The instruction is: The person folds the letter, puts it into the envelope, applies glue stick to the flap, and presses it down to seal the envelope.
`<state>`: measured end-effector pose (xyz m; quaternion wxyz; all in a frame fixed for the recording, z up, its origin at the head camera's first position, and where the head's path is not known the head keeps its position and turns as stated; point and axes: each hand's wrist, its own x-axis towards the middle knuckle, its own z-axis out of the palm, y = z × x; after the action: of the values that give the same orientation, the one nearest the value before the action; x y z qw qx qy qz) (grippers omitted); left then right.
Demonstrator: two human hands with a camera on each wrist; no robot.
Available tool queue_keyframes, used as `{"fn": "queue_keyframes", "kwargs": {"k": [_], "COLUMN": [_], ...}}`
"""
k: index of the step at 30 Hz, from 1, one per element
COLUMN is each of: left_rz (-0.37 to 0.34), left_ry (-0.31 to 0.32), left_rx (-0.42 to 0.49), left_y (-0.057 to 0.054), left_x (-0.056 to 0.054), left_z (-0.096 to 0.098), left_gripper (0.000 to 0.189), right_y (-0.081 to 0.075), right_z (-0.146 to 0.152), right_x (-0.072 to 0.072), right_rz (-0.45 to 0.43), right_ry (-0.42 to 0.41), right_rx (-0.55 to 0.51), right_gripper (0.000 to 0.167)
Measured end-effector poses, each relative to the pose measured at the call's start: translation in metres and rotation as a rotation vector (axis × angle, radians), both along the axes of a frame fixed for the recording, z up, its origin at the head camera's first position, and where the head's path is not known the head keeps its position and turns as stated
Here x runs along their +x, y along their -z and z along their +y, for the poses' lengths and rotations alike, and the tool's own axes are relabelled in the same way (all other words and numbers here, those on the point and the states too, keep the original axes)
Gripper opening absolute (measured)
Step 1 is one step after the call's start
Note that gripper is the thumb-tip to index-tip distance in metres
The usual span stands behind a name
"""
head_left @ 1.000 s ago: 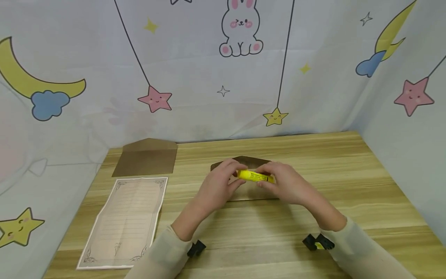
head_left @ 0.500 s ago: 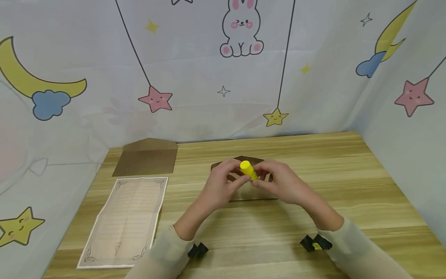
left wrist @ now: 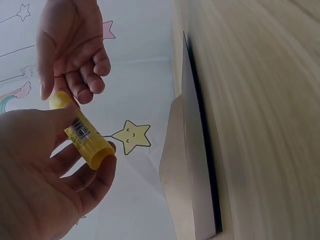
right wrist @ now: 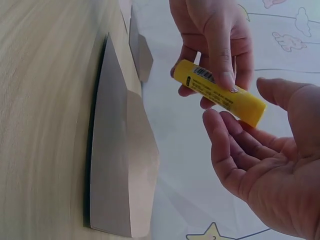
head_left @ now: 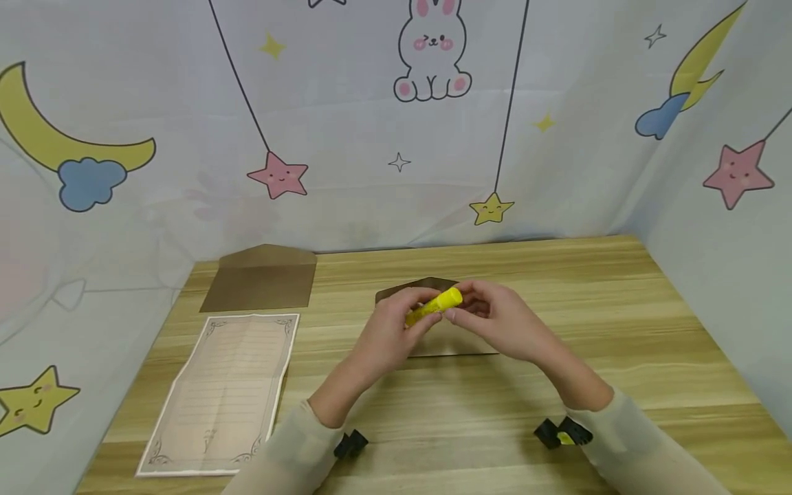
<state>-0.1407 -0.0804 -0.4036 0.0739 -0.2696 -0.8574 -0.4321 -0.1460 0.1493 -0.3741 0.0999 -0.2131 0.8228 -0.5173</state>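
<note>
A yellow glue stick (head_left: 435,306) is held tilted above a brown envelope (head_left: 458,341), its smooth yellow end up and to the right. My left hand (head_left: 385,338) pinches it between thumb and fingers; barcode and print show in the left wrist view on the tube (left wrist: 82,131). My right hand (head_left: 512,323) is close to the smooth end. In the right wrist view the right hand's (right wrist: 280,160) thumb stands apart from that end, while its loosely bent fingers lie just under it. Whether they touch it, I cannot tell. The envelope's flap (right wrist: 142,165) is unfolded.
At the back left lies a second brown envelope (head_left: 260,285) with its flap up. Below it is a creased sheet of lined letter paper (head_left: 223,395) with a decorated border. A printed cloth (head_left: 346,137) hangs behind the wooden table (head_left: 588,295).
The glue stick has turned from level between both hands, through end toward the camera, to pointing up right. The right hand has loosened from it; the left keeps hold.
</note>
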Motion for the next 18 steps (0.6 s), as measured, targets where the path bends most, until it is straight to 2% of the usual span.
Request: {"fn": "queue_keyframes", "kwargs": {"k": [5, 8, 14, 18], "left_rz": [0.153, 0.216, 0.301, 0.327], "left_ry": [-0.037, -0.043, -0.035, -0.032], "left_rx": [-0.143, -0.207, -0.264, -0.284], "left_y": [0.000, 0.000, 0.002, 0.002], "left_x": [0.000, -0.001, -0.002, -0.003], "left_z": [-0.002, -0.002, -0.003, -0.004], "left_gripper": [0.032, 0.032, 0.029, 0.029], "right_y": [0.001, 0.005, 0.014, 0.019], "right_z": [0.001, 0.001, 0.000, -0.001], "right_x": [-0.003, -0.005, -0.008, -0.009], "right_rz": [-0.036, -0.045, -0.045, -0.043], "right_ry": [0.060, 0.073, 0.068, 0.052], "right_rx": [0.011, 0.003, -0.028, -0.060], "right_gripper": [0.032, 0.026, 0.022, 0.021]}}
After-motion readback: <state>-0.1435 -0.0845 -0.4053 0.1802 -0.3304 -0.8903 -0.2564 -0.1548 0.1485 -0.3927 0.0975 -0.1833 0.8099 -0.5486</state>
